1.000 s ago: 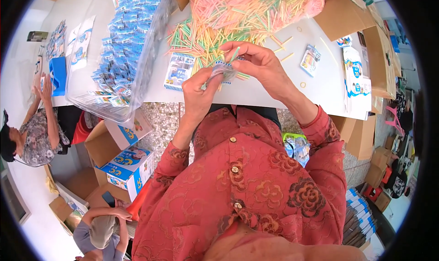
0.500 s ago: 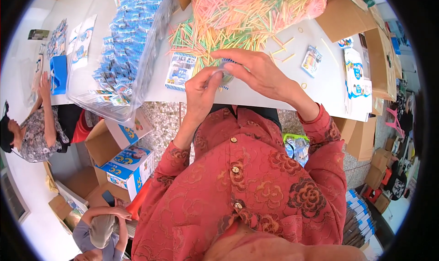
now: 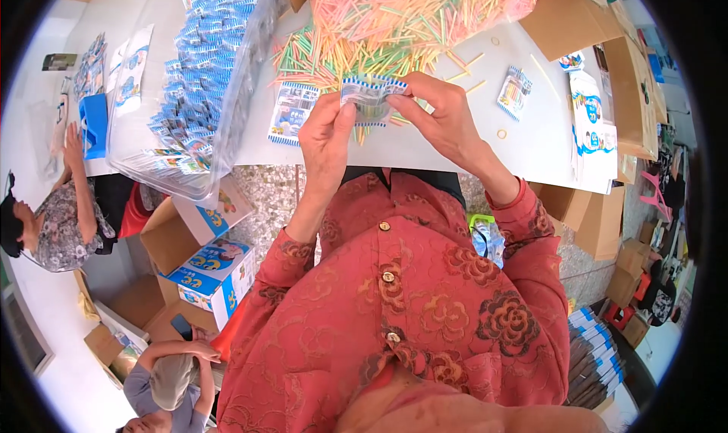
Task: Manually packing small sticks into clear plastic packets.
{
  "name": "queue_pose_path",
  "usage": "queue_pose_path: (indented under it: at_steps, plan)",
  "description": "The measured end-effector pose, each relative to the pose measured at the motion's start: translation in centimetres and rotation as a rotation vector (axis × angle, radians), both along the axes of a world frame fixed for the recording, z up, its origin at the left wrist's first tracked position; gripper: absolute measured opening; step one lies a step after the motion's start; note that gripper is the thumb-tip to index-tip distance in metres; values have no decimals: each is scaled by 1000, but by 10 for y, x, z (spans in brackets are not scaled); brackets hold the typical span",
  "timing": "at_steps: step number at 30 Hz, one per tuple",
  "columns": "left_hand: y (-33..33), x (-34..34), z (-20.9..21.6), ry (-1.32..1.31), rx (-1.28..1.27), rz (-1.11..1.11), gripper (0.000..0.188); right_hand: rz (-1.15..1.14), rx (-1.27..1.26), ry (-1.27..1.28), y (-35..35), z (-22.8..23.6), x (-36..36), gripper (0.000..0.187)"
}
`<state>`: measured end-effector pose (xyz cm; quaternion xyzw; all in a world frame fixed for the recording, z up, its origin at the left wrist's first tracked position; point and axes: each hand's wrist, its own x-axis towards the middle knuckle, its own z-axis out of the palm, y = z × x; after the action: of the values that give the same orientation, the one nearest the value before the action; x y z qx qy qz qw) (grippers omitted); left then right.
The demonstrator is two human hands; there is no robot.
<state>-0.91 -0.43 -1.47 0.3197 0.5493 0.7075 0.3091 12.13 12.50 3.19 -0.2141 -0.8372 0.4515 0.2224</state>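
Left of the stick heap [image 3: 303, 63], a bin [image 3: 163, 179] is holding blue packets [image 3: 212, 61]; before the heap, the left hand [image 3: 324, 136] is pinching a sachet [image 3: 371, 103], the right hand [image 3: 446, 122] gripping its other side. Right of the heap, a packet [image 3: 515, 94] is lying.

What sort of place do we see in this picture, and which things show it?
It is probably a small packing workshop. Many loose coloured sticks lie on the table, a clear tub is heaped with small blue packets, and a carton stands to the right.
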Motion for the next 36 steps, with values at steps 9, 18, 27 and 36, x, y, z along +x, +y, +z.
queue_pose_path:
  at_steps: [9, 18, 27, 36]
  plan:
    - [0, -4, 7, -121, -13, -108, 15, 20, 1, -9, -1, 0, 6, 10]
    - [-2, -5, 6, -6, -133, -199, 20, 111, -349, 69, 0, -7, 6, 18]
    - [1, -4, 0, 47, -188, -159, 18, 132, -543, 57, 9, -19, 11, 22]
    - [4, 16, -4, 53, -242, -278, 24, 79, -334, -14, 4, -24, 38, 22]
